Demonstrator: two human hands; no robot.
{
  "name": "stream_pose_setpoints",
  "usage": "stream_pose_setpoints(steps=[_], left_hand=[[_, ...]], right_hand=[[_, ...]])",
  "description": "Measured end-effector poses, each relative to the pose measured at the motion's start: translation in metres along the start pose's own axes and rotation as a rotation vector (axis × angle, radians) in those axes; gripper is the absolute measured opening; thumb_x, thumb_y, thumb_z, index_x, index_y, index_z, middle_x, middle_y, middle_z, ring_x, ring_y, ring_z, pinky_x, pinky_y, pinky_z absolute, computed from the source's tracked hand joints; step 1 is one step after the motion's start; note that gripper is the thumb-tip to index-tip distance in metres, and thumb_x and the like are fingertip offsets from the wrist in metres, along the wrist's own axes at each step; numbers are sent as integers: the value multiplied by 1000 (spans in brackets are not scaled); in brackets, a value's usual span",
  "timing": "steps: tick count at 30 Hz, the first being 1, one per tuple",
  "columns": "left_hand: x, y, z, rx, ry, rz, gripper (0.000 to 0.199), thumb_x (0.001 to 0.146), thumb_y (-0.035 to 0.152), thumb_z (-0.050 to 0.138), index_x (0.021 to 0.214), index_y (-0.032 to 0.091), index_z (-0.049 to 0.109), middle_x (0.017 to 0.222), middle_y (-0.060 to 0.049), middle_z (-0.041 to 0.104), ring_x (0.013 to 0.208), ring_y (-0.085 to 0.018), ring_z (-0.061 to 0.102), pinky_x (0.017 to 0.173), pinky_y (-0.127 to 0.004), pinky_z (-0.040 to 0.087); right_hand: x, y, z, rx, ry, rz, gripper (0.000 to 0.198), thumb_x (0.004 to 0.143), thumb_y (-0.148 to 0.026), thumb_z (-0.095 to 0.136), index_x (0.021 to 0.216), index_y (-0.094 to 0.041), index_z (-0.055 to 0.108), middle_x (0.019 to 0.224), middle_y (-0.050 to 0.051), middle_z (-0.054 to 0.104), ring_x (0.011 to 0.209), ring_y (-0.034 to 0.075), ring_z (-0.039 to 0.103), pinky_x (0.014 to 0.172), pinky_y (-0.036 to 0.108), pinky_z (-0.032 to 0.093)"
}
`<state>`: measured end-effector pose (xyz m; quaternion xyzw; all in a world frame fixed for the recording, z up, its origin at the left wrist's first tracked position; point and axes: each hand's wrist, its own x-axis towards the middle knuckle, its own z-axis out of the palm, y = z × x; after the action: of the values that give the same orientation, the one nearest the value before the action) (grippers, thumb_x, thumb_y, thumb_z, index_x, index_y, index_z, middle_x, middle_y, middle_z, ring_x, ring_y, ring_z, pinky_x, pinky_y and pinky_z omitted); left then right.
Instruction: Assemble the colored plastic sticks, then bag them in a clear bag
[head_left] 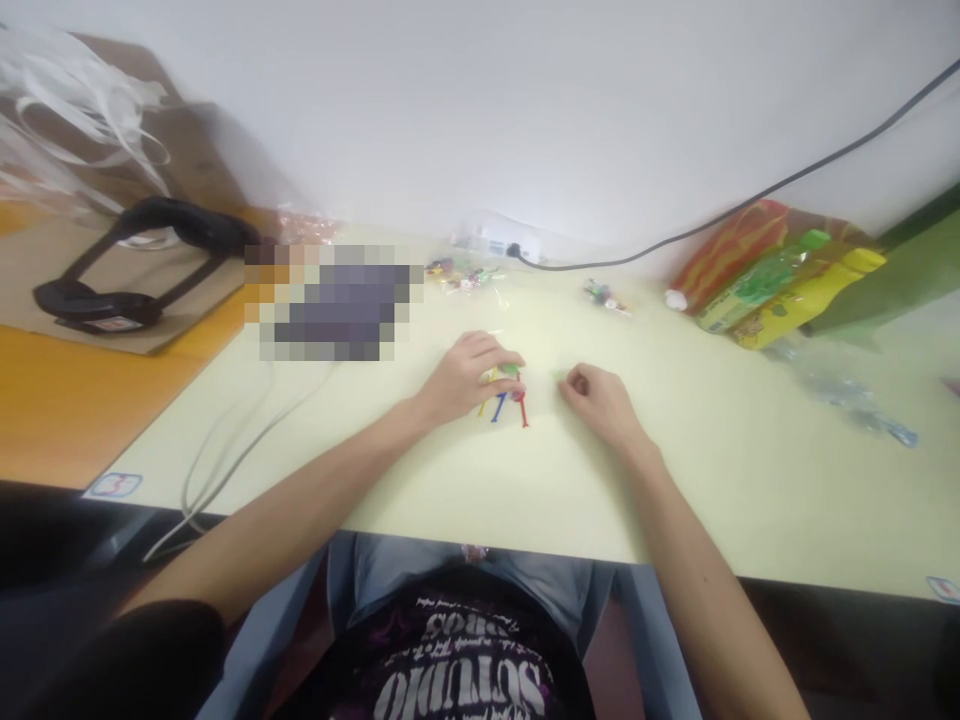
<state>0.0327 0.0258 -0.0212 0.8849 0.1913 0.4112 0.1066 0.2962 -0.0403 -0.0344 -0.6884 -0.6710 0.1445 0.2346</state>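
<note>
My left hand (pixel 472 375) is closed round a small plastic toy (pixel 517 390) at the middle of the pale yellow table. The toy has a green part at the top and thin yellow, blue and red sticks spreading downward like legs. My fingers and thumb hide part of it. To the right, apart from the toy, my right hand (pixel 600 398) rests with its fingers curled into a pinch. A faint greenish bit shows at its fingertips, too small and blurred to name.
Small colourful parts in clear bags (pixel 465 277) lie at the back, with another little heap (pixel 607 296) further right. Drink bottles (pixel 806 295) lie at the right near crumpled clear plastic (pixel 855 400). A blurred-out dark block (pixel 341 305), a black-framed object (pixel 142 260) and cables (pixel 247 450) are left.
</note>
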Motion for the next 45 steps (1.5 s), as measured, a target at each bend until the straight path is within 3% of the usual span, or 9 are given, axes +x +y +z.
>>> stream_pose_setpoints(steps=[10,22,30,35,41,45], left_hand=[[2,8,-3,4,10,6,16,101,32,63,109,21,70,101,-6,77,96,-21,67,97,-40,49],[-2,5,-1,-51,4,-22,24,104,32,57,122,21,67,103,-8,75,101,-22,67,103,-43,48],[-1,9,-2,-110,-45,-61,25,105,35,57,123,19,66,116,-11,75,108,-22,69,101,-41,51],[0,8,-1,-134,-91,53,24,103,33,60,122,20,69,116,-12,73,113,-24,66,102,-44,52],[-3,6,1,-109,-50,67,25,101,29,63,125,23,70,111,-12,70,106,-24,65,95,-43,56],[-4,5,1,-129,-19,82,27,100,27,64,126,21,69,112,-12,70,106,-23,66,95,-42,57]], right_hand=[[1,0,0,-7,-4,-5,16,88,-33,58,78,-22,61,72,2,68,65,19,59,64,30,37],[-1,1,2,39,40,19,19,89,-35,57,77,-21,63,74,4,72,67,19,63,66,30,40],[-3,-7,0,423,167,111,30,92,-49,58,86,-20,62,76,7,76,61,17,62,63,30,47],[-3,-12,-3,607,192,107,34,82,-52,73,86,-19,68,75,6,74,64,17,63,63,29,50],[-3,-13,-5,717,126,130,36,72,-52,82,83,-18,73,74,5,72,66,17,62,62,29,49],[-3,-11,-4,756,31,90,37,74,-54,80,82,-19,71,73,3,69,65,15,58,60,27,44]])
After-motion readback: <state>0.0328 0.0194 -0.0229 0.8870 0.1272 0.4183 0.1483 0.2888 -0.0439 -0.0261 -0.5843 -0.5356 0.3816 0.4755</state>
